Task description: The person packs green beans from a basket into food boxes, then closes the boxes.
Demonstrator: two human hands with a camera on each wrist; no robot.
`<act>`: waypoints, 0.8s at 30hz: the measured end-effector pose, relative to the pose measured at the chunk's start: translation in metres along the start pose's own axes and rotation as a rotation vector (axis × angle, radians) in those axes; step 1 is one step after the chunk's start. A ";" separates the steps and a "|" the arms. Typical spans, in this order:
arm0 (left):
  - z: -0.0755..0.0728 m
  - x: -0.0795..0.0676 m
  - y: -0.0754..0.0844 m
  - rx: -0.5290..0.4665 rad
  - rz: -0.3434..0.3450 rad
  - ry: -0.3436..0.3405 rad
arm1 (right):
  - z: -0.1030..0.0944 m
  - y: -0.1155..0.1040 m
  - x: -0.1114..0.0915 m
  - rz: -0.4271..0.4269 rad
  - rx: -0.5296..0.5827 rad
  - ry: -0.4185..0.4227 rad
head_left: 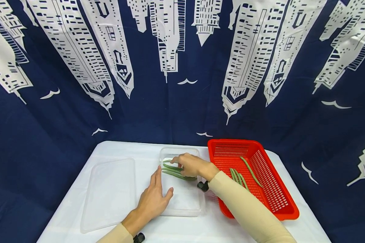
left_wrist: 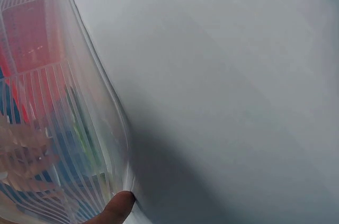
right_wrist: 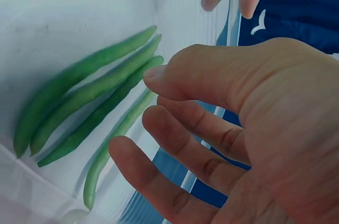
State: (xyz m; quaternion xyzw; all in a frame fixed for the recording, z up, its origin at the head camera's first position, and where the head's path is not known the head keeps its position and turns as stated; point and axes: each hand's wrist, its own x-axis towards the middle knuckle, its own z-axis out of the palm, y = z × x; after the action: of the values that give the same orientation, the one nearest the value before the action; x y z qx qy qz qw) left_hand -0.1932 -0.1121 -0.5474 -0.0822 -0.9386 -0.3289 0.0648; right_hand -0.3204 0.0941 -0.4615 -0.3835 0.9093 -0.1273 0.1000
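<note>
Several green beans point(right_wrist: 90, 89) lie side by side on the floor of a clear plastic box point(head_left: 184, 200), toward its far end. Over them is my right hand point(head_left: 193, 165), reaching down into the box. In the right wrist view its thumb and fingers are spread apart, with fingertips beside the bean ends and nothing pinched between them. My left hand point(head_left: 153, 199) rests along the box's left wall, fingers extended. The left wrist view shows one fingertip point(left_wrist: 121, 203) against the box's ribbed side. Part of the beans is hidden behind the right hand in the head view.
A red perforated basket point(head_left: 278, 189) stands right of the box with several more green beans point(head_left: 238, 177) in it. The right forearm passes over its near-left part. A flat translucent lid point(head_left: 109, 192) lies on the white table point(head_left: 70, 216) at left. Dark blue printed cloth hangs behind.
</note>
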 end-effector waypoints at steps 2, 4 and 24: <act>0.000 0.000 0.001 0.000 -0.002 -0.001 | -0.001 0.002 -0.003 0.007 0.009 0.010; 0.000 0.000 0.001 0.001 -0.001 0.001 | -0.003 0.003 -0.006 0.015 0.016 0.021; 0.000 -0.001 0.001 -0.003 0.001 0.008 | -0.028 0.016 -0.051 -0.012 0.000 0.183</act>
State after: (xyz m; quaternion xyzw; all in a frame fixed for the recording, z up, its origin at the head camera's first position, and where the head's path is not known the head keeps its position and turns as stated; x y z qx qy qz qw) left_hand -0.1924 -0.1115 -0.5468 -0.0813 -0.9378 -0.3306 0.0685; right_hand -0.3042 0.1458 -0.4361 -0.3755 0.9123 -0.1624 0.0156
